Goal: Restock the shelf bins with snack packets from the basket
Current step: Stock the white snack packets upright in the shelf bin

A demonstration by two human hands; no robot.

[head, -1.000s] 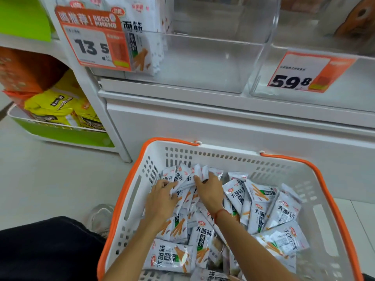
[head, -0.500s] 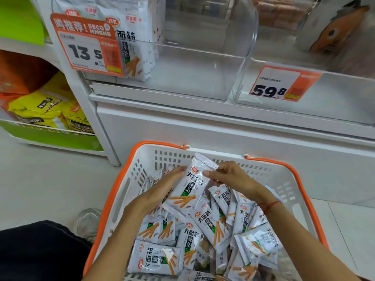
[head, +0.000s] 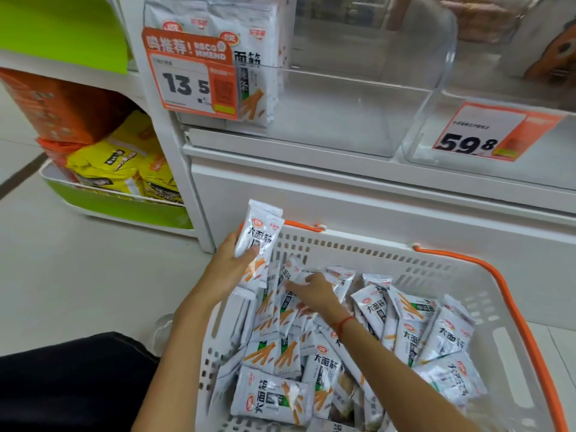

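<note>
Gripped a packet upright in the left hand, thumb curled over its front, just above the basket rim. Reached with the right hand into the heap below, fingers straight and loosely spread on packets. Stood more packets in the bin, well above both hands.

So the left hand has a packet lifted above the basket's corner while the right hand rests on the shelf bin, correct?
Not quite. The left hand does hold a packet above the basket corner, but the right hand is down in the basket among the loose packets, not on the shelf bin. The head view shows it.
</note>
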